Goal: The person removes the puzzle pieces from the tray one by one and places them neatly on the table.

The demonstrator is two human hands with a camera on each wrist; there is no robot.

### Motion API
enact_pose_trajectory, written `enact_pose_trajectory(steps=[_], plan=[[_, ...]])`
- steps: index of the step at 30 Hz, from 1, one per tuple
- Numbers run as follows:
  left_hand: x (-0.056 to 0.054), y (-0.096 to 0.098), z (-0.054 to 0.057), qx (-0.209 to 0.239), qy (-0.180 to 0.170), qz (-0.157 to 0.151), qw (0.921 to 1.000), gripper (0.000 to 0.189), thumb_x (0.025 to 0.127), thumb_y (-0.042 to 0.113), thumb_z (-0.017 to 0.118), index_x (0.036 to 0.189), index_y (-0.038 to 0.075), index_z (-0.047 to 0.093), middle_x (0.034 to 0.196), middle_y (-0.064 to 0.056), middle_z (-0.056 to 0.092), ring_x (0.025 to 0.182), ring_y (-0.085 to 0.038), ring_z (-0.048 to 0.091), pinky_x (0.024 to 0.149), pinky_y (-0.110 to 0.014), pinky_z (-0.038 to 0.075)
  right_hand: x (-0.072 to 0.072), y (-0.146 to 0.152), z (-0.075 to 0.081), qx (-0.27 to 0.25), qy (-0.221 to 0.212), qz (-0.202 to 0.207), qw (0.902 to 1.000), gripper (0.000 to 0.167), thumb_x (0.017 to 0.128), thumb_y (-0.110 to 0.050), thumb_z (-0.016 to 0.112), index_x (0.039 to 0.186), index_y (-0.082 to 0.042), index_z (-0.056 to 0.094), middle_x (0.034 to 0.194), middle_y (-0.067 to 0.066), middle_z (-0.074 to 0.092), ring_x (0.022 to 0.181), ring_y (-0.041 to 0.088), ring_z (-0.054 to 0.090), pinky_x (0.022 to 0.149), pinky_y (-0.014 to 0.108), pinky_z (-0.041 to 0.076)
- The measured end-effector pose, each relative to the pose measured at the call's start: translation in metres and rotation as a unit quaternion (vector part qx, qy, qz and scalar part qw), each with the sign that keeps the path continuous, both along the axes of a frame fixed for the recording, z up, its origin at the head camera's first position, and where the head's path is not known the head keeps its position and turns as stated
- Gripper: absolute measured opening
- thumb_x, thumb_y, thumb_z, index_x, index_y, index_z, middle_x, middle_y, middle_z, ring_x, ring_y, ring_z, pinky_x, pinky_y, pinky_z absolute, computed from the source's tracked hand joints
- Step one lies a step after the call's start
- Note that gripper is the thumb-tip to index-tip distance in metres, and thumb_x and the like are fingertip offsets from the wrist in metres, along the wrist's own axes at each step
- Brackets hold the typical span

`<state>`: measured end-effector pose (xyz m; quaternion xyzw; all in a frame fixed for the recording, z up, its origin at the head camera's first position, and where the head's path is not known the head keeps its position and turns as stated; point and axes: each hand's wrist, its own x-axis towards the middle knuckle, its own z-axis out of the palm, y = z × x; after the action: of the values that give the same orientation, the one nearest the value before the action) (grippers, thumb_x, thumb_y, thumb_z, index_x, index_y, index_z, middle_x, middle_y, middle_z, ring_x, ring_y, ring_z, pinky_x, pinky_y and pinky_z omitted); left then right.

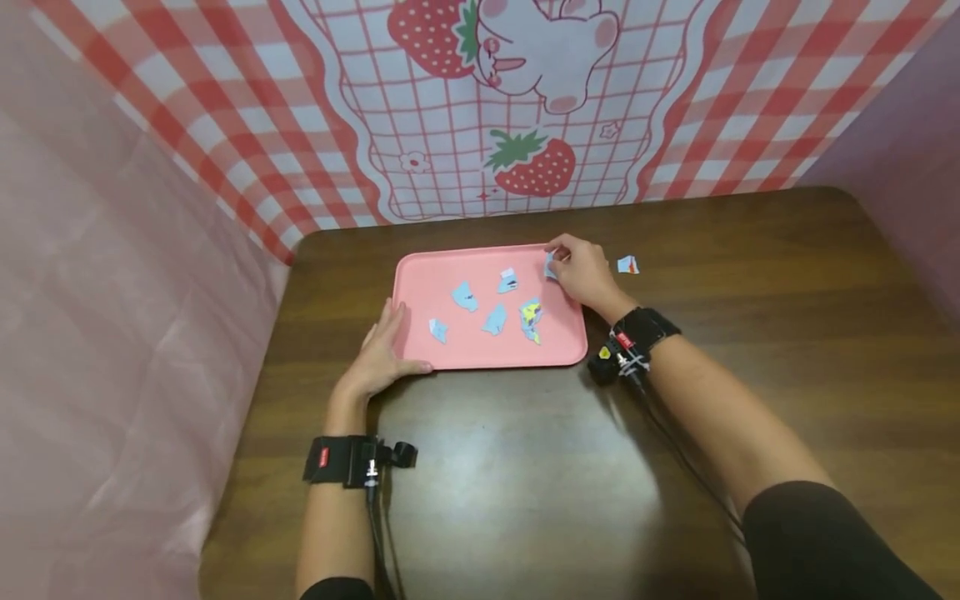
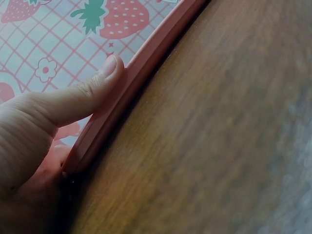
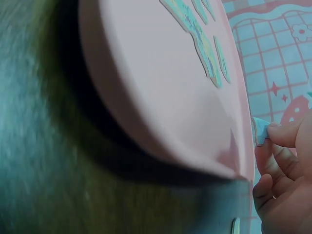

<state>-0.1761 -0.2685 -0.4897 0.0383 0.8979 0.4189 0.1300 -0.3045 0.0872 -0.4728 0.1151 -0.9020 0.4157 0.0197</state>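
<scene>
The wooden table (image 1: 487,475) carries the tray and extends past it on every side. A red-and-white checked cloth (image 1: 517,104) with strawberry prints stands beyond the tray's far side. A pale pink sheet (image 1: 127,350) hangs to the tray's left, well apart from it. The pink tray (image 1: 480,354) lies flat, its long sides running left to right.

The left hand (image 1: 378,354) is spread at the tray's near-left corner: fingers extended along the left side, thumb laid straight on the near rim. The right hand (image 1: 583,268) is at the tray's far-right corner, thumb and fingers closed in a pinch on a small blue piece (image 3: 262,130). Whether this piece touches the tray cannot be told.

The right wrist camera (image 1: 603,367) is just beside the tray's near-right corner; the left wrist camera (image 1: 403,454) is off its near side.

A yellow-and-blue cluster (image 1: 530,315) lies in the tray's right part. Four blue pieces (image 1: 464,297) lie separately in its left and middle parts. A white, blue and red piece (image 1: 626,265) lies on the table, right of the tray.
</scene>
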Motion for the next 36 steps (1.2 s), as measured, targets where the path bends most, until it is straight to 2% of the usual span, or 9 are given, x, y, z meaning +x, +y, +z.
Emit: enact_pose_trajectory(steps=[7, 14, 18, 24, 32, 36], plan=[[0.002, -0.001, -0.001, 0.003, 0.001, 0.004, 1.0000, 0.123, 0.074, 0.038, 0.090, 0.164, 0.019, 0.009, 0.169, -0.003, -0.011, 0.151, -0.043, -0.005, 0.115, -0.068, 0.006, -0.001, 0.015, -0.002, -0.016, 0.003, -0.017, 0.9997, 0.025, 0.092, -0.004, 0.064, 0.117, -0.001, 0.069, 0.097, 0.016, 0.067, 0.088, 0.028, 0.062, 0.079, 0.041, 0.048], [-0.001, 0.003, -0.008, 0.013, 0.009, -0.008, 0.9998, 0.124, 0.074, 0.039, 0.090, 0.164, 0.016, 0.008, 0.169, -0.006, -0.011, 0.152, -0.039, -0.006, 0.118, -0.061, 0.001, -0.001, 0.046, -0.001, 0.000, 0.017, -0.044, 0.9989, 0.022, 0.092, -0.002, 0.066, 0.114, 0.001, 0.068, 0.094, 0.018, 0.066, 0.087, 0.030, 0.061, 0.077, 0.041, 0.045], [-0.001, 0.003, -0.007, 0.015, 0.014, -0.003, 0.9998, 0.122, 0.074, 0.037, 0.091, 0.164, 0.015, 0.010, 0.169, -0.007, -0.010, 0.152, -0.038, -0.007, 0.119, -0.058, 0.000, -0.001, 0.061, 0.002, 0.007, 0.032, -0.052, 0.9981, 0.021, 0.091, 0.000, 0.066, 0.112, 0.003, 0.068, 0.093, 0.020, 0.068, 0.084, 0.030, 0.061, 0.075, 0.038, 0.045], [0.003, 0.000, -0.003, 0.016, 0.012, 0.001, 0.9998, 0.122, 0.074, 0.036, 0.091, 0.163, 0.014, 0.011, 0.169, -0.009, -0.009, 0.152, -0.038, -0.008, 0.119, -0.058, 0.000, 0.002, 0.082, 0.007, 0.016, 0.018, -0.058, 0.9980, 0.020, 0.094, -0.002, 0.066, 0.113, 0.004, 0.068, 0.097, 0.023, 0.069, 0.086, 0.030, 0.061, 0.072, 0.031, 0.044], [0.005, 0.001, 0.001, 0.013, 0.013, 0.000, 0.9998, 0.121, 0.075, 0.034, 0.091, 0.163, 0.011, 0.011, 0.169, -0.010, -0.009, 0.152, -0.038, -0.008, 0.120, -0.054, -0.002, 0.004, 0.108, 0.005, 0.034, -0.003, -0.071, 0.9969, 0.022, 0.096, -0.004, 0.064, 0.116, 0.004, 0.067, 0.099, 0.022, 0.067, 0.088, 0.030, 0.059, 0.072, 0.034, 0.042], [0.008, 0.000, 0.002, 0.016, 0.008, 0.005, 0.9998, 0.121, 0.074, 0.036, 0.091, 0.163, 0.012, 0.012, 0.169, -0.009, -0.010, 0.152, -0.040, -0.008, 0.119, -0.058, -0.001, 0.004, 0.115, 0.006, 0.042, -0.008, -0.070, 0.9966, 0.022, 0.097, -0.004, 0.063, 0.116, 0.005, 0.067, 0.098, 0.022, 0.067, 0.086, 0.030, 0.058, 0.072, 0.035, 0.042]])
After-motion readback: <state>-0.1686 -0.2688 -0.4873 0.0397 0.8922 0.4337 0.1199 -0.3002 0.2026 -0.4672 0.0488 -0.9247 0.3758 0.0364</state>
